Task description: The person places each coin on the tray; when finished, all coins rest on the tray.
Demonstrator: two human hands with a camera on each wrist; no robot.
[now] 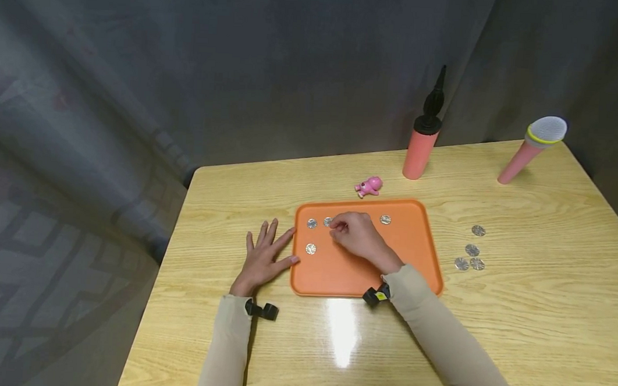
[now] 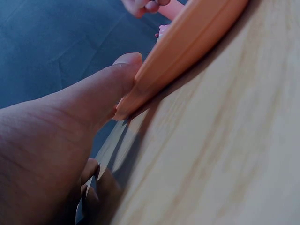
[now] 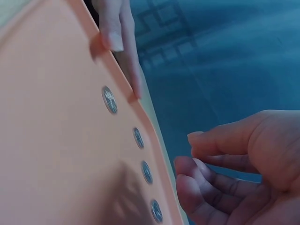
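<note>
silver coins (image 1: 311,249) lie in the orange tray (image 1: 331,278) and on the table (image 1: 517,320) beside it; likely light, stiff and slick, they suit an edge pinch. the right hand (image 1: 359,233) curls loosely, seemingly empty; the left hand (image 1: 262,263) spreads its fingers, thumb touching the tray.
</note>
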